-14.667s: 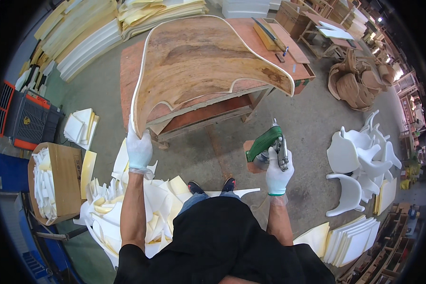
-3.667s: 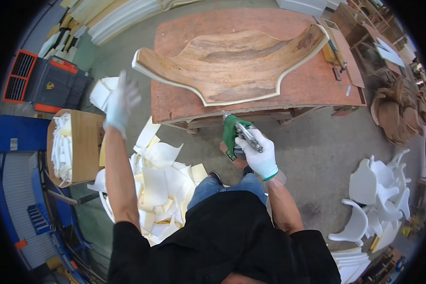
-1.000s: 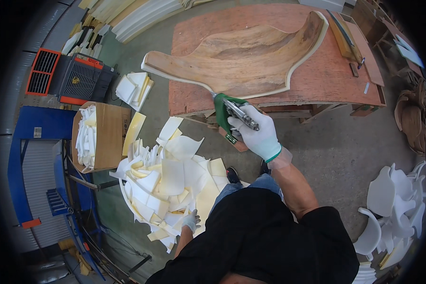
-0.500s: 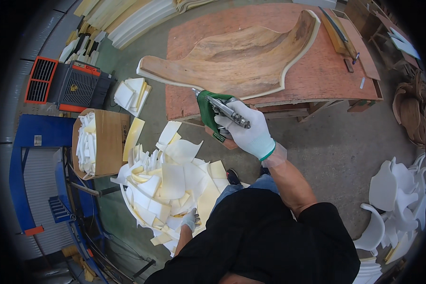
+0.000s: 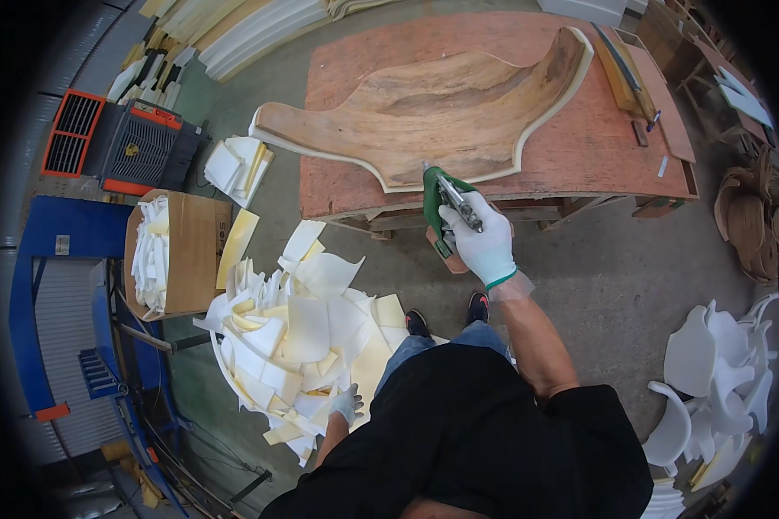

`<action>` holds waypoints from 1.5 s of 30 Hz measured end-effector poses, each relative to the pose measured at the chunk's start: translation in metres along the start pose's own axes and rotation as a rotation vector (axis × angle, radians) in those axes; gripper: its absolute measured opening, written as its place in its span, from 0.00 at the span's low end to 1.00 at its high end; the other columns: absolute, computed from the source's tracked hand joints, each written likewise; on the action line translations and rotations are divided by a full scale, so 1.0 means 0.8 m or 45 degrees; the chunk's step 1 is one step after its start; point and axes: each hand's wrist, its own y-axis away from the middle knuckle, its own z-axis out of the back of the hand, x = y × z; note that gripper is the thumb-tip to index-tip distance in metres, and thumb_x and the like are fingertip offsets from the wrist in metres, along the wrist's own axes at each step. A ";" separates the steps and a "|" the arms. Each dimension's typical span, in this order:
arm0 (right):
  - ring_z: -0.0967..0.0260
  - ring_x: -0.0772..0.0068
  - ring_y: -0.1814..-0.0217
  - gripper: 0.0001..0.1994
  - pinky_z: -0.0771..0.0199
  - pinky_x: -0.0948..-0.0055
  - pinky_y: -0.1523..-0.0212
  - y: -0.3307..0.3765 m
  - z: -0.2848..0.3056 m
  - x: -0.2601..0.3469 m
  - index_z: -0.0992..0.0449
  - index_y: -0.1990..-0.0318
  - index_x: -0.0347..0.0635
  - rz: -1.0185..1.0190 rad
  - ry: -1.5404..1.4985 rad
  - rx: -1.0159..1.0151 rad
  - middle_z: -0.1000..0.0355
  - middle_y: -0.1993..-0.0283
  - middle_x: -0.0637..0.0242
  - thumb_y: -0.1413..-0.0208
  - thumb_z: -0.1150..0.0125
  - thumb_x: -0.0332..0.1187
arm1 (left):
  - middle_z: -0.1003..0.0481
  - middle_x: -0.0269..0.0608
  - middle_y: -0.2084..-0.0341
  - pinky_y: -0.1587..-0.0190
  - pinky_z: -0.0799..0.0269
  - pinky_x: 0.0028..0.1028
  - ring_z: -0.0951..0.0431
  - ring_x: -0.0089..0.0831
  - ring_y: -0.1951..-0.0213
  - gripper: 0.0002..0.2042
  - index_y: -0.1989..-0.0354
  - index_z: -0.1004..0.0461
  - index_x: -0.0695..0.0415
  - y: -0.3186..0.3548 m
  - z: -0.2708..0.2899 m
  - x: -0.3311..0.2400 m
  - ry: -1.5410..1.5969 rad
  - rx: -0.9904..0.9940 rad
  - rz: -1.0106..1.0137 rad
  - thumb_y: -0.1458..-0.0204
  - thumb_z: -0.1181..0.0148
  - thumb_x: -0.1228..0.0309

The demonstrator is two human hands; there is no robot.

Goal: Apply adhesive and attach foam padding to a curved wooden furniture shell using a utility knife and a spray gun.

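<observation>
My right hand (image 5: 485,242), in a white glove with a green cuff edge, grips a green and silver spray gun (image 5: 450,208). Its nozzle points at the near edge of a curved wooden panel (image 5: 441,108); whether it touches cannot be made out. A pale foam layer shows along the panel's edge, and the panel lies on a reddish-brown worktable (image 5: 355,190). Low at my left side hangs my left hand (image 5: 346,404), also gloved, fingers apart and holding nothing. It is beside a heap of white and yellowish foam offcuts (image 5: 307,329).
Left of the heap stands a cardboard box (image 5: 195,251) of white scraps, near a blue metal frame (image 5: 39,303) and a grey-orange heater-like machine (image 5: 143,147). White curved foam pieces (image 5: 710,363) lie at the right, below stacked wooden shells (image 5: 753,216). A hammer (image 5: 645,104) rests on the table.
My right hand and the spray gun have moved to the right along the panel's near edge. The left hand stays low beside the foam heap. The whole view has shifted slightly.
</observation>
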 end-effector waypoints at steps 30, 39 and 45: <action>0.24 0.76 0.66 0.10 0.27 0.75 0.65 0.013 0.084 -0.015 0.23 0.56 0.34 0.067 0.108 -0.062 0.22 0.66 0.62 0.43 0.32 0.27 | 0.39 0.55 0.31 0.36 0.39 0.56 0.36 0.52 0.33 0.32 0.30 0.41 0.56 0.022 -0.084 -0.089 -0.269 0.119 -0.005 0.37 0.49 0.49; 0.29 0.82 0.66 0.09 0.26 0.76 0.62 0.013 0.106 -0.022 0.23 0.56 0.34 -0.177 0.138 -0.342 0.23 0.67 0.68 0.42 0.33 0.26 | 0.30 0.48 0.39 0.42 0.35 0.56 0.29 0.47 0.40 0.34 0.33 0.37 0.58 -0.017 -0.113 -0.227 -0.427 0.162 -0.194 0.40 0.46 0.46; 0.28 0.83 0.58 0.14 0.26 0.76 0.53 0.023 0.144 -0.037 0.21 0.49 0.35 -0.144 0.202 -0.628 0.21 0.58 0.70 0.42 0.32 0.26 | 0.25 0.41 0.63 0.63 0.28 0.40 0.26 0.33 0.67 0.23 0.52 0.27 0.60 -0.038 -0.129 -0.306 -0.379 0.323 -0.380 0.41 0.42 0.51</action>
